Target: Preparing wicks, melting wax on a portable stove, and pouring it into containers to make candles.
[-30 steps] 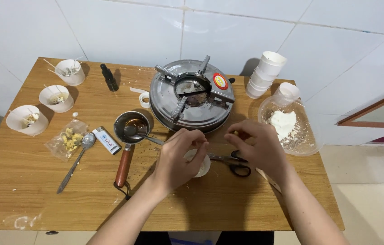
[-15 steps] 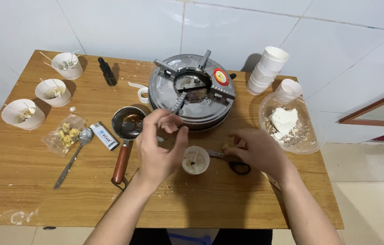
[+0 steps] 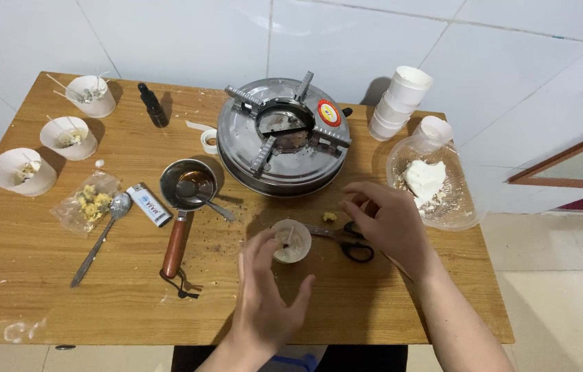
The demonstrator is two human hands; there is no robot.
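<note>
while left hand (image 3: 268, 289) hovers spread by small cup (image 3: 290, 240) – empty | right hand (image 3: 388, 222) loosely curled over scissors (image 3: 346, 238) – grip unclear

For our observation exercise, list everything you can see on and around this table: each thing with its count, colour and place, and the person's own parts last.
wooden table: one, brown, against a white tiled wall
round metal stove: one, silver, back centre
small paper cup with a wick: one, white, front centre
black-handled scissors: one pair, right of that cup
wooden-handled metal saucepan: one, left of the stove
white paper bowls: three, far left
stacked paper cups: one stack, white, back right
clear plastic container of white wax: one, right edge
metal spoon: one, silver, left
white lighter: one, beside the spoon
small dark bottle: one, back left
left hand: open, near the wick cup
right hand: over the scissors
</note>
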